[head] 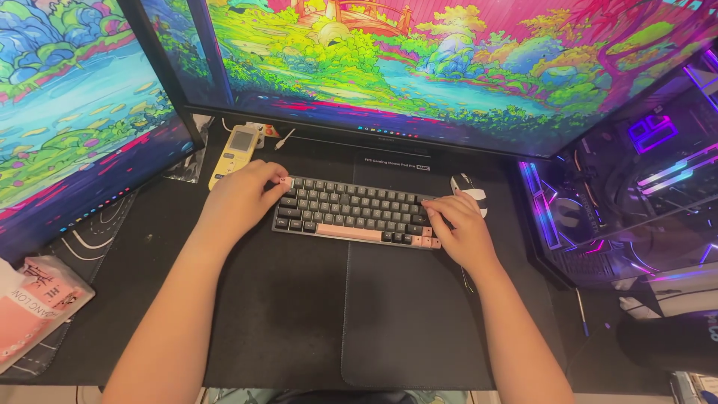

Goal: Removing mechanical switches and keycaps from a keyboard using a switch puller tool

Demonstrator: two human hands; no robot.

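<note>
A compact keyboard (351, 212) with dark grey keys and pink accent keys lies on a black desk mat (299, 314). My left hand (243, 198) grips its left end, the fingers curled over the top left corner key. My right hand (460, 224) holds the right end, fingers resting on the keys near the pink keys at the lower right. Both forearms reach in from the bottom of the view.
Two monitors (419, 67) with colourful landscape wallpaper stand behind the keyboard. A black and white mouse (470, 187) sits right of it. A yellow handheld device (235, 153) lies at the back left. A lit computer case (636, 179) stands at right, a pink packet (37, 307) at left.
</note>
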